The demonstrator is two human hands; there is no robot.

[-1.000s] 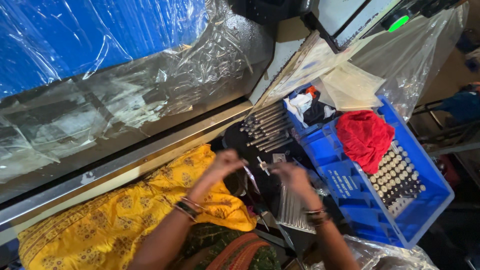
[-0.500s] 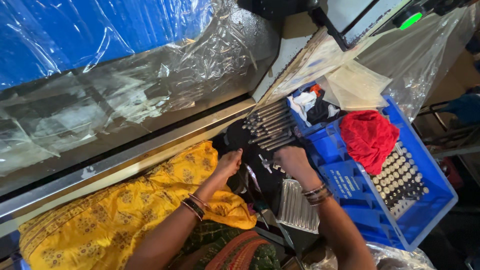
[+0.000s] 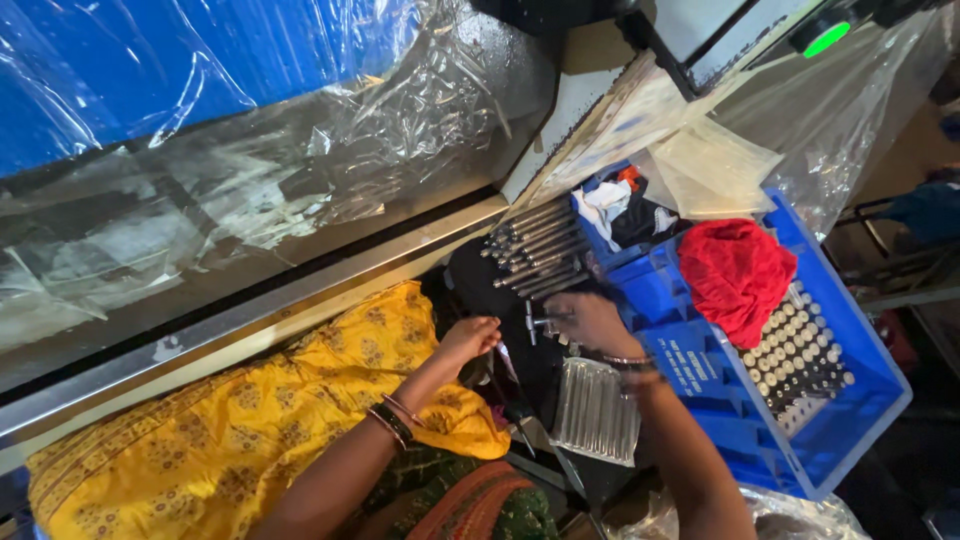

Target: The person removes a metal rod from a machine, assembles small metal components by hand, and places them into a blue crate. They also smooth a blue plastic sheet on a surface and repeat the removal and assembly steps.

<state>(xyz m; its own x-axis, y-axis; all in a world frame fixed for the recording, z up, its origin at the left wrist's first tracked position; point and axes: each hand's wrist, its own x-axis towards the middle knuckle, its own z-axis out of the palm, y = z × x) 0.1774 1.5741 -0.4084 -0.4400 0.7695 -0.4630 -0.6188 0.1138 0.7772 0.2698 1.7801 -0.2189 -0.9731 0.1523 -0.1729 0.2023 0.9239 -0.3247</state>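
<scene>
While right hand (image 3: 590, 322) pinches a metal pin (image 3: 535, 325), left hand (image 3: 468, 340), fingers curled, should steady the black block (image 3: 480, 285) squarely.

Factory workstation: metal rods (image 3: 535, 250), blue crate (image 3: 850, 420)

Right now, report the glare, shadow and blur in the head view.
Head view: strong glare streaks the crinkled plastic sheet over the blue panel; deep shadow swallows the black area around the metal rods; the right hand and left hand are slightly soft; the blue crate and red cloth are evenly lit.
</scene>
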